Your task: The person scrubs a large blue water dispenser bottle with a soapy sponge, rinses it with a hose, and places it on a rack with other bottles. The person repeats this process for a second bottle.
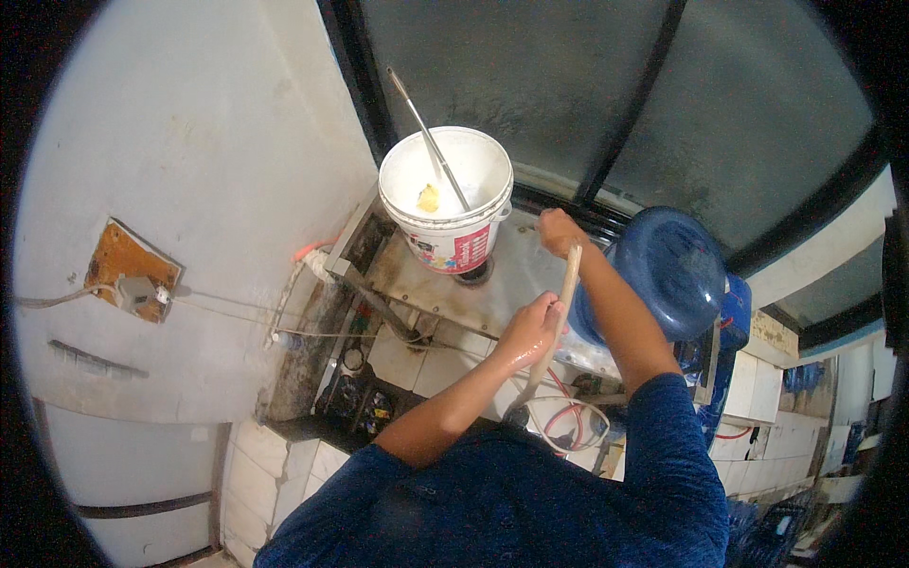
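My left hand [532, 333] is wrapped round a beige hose [570, 275], whose upper end points up past my right forearm. The skin of this hand looks wet. My right hand [561, 234] is curled closed above the far side of the metal counter [445, 301], close to the window frame; whatever it holds, if anything, is hidden. A white bucket [445, 222] with a printed label stands left of both hands. Leaning inside it is a thin metal rod [431, 142], beside a small yellow piece [428, 198]. Right of my forearm sits a big blue water jug [668, 275].
A dark-framed window [530, 85] rises behind the counter. Coiled hose and red tubing [573, 426] hang below it. At the left, a wall socket [142, 295] has a plug and cord. Dark items [355, 398] sit low beside white tiles.
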Demonstrator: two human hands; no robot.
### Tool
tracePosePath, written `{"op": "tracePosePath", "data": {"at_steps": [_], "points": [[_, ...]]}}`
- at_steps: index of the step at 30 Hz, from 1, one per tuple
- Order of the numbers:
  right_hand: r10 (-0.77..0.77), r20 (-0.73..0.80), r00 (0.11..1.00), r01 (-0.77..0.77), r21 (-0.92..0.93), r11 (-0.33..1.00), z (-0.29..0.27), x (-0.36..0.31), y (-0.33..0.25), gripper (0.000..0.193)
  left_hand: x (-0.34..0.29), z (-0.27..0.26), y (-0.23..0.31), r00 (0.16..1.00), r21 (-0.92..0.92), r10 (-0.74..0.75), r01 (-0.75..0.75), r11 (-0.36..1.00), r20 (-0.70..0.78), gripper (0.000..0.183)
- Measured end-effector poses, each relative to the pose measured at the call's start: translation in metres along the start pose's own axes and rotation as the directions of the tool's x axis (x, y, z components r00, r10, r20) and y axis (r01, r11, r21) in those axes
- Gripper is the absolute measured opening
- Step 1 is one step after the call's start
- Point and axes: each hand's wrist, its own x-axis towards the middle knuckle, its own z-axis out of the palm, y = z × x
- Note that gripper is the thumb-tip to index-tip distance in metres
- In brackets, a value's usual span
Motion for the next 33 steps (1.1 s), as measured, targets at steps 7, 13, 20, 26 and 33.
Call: {"op": "tracePosePath", "data": {"at_steps": [7, 13, 20, 26, 33], "points": [[0.152, -0.065, 0.986, -0.144, 0.113, 0.983, -0.017, -0.014, -0.011, 0.041, 0.003, -0.004, 0.009, 0.995, 0.055, -0.053, 0.048, 0.997, 0.082, 0.037], [-0.024, -0.080, 0.996, 0.011, -0.160, 0.987, -0.040, -0.024, -0.015, 0.050, 0.005, 0.004, 0.004, 0.996, 0.002, -0.026, 0.026, 1.000, 0.085, 0.038], [0.013, 0.080, 0.997, -0.074, 0.828, 0.556, -0.039, -0.016, 0.030, 0.036, 0.005, 0.013, 0.027, 0.988, -0.020, -0.017, 0.021, 1.000, 0.155, 0.036], [0.173, 0.308, 0.936, -0.216, 0.887, -0.408, -0.121, -0.115, 0.039, 0.035, 0.023, 0.050, 0.062, 0.964, -0.155, 0.000, 0.042, 0.987, 0.264, 0.031], [0.441, -0.027, 0.897, -0.034, 0.991, 0.130, -0.128, -0.232, 0.059, 0.053, 0.058, 0.136, 0.075, 0.957, -0.235, 0.050, 0.019, 0.972, 0.286, 0.026]]}}
